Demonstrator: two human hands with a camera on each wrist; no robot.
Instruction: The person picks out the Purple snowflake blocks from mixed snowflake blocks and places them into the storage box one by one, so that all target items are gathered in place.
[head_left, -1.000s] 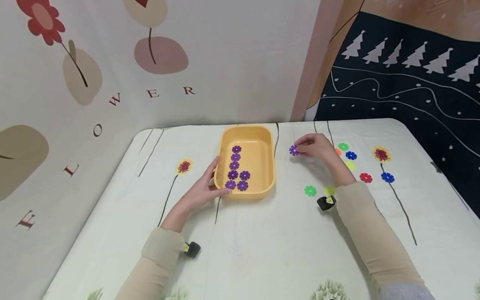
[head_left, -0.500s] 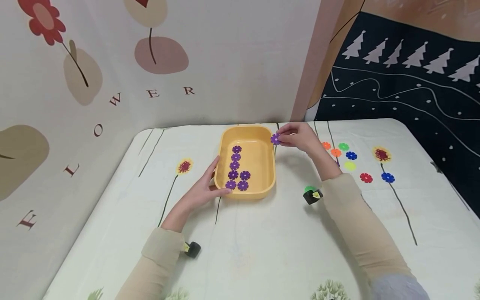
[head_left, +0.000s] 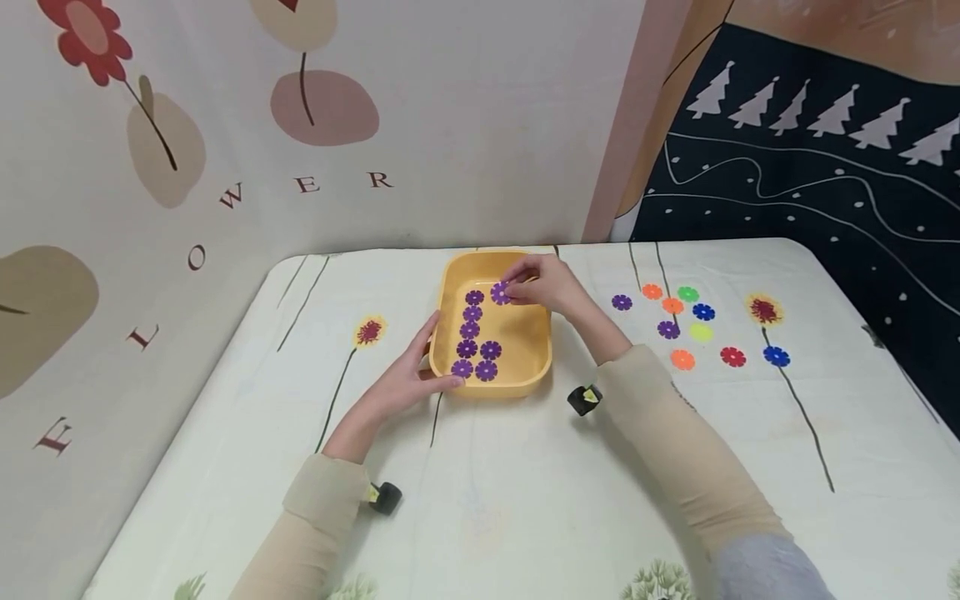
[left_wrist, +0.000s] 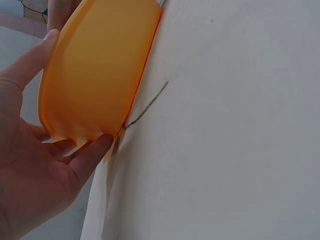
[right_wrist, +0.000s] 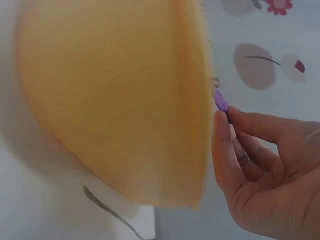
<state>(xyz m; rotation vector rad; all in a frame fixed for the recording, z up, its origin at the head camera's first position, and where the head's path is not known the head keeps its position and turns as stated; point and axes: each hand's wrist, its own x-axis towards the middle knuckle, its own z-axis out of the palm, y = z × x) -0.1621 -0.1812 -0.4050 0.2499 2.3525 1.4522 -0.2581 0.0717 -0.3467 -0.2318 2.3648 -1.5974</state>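
A yellow plastic tray (head_left: 525,343) stands on the table in the head view. Inside it lie several purple snowflake discs (head_left: 468,330), most in a column along the left side. My left hand (head_left: 393,383) grips the tray's near left corner; in the left wrist view its fingers (left_wrist: 92,155) press the outer wall and the thumb is at the rim. Over the tray's far part, my right hand (head_left: 551,285) pinches another purple snowflake disc (head_left: 499,292) between thumb and fingertips. The right wrist view shows that disc (right_wrist: 221,100) edge-on, beside the tray's wall (right_wrist: 120,100).
Right of the tray, loose discs are scattered on the white tablecloth (head_left: 495,500): purple (head_left: 622,302), orange (head_left: 682,359), green (head_left: 687,294), blue (head_left: 776,356), yellow (head_left: 701,332) and red (head_left: 732,357). A printed cloth wall (head_left: 480,125) rises behind the table.
My right hand has carried the purple snowflake disc leftward from the table to above the tray. Discs that the right arm covered now show. My left hand keeps its hold on the tray.
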